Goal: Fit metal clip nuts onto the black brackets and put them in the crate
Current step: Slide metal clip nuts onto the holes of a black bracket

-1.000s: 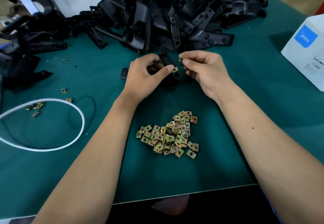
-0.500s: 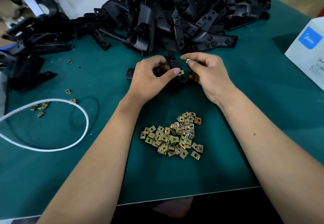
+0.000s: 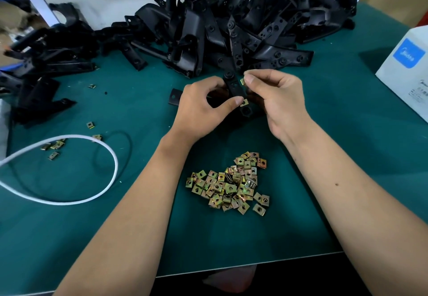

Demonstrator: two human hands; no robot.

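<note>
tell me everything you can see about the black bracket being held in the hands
The black bracket is a narrow, flat strip, matte like painted metal or plastic, with round holes along it. It points away from the person, above the green mat. The left hand grips it, thumb beside a fitted brass-coloured clip nut. The right hand pinches a second clip nut at its edge.

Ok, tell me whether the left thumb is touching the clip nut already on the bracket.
Touching. The head view shows the left hand holding the bracket, its thumb tip pressed against the edge of the fitted clip nut, no gap.

Bracket (image 3: 234, 87) partly behind hands
</note>
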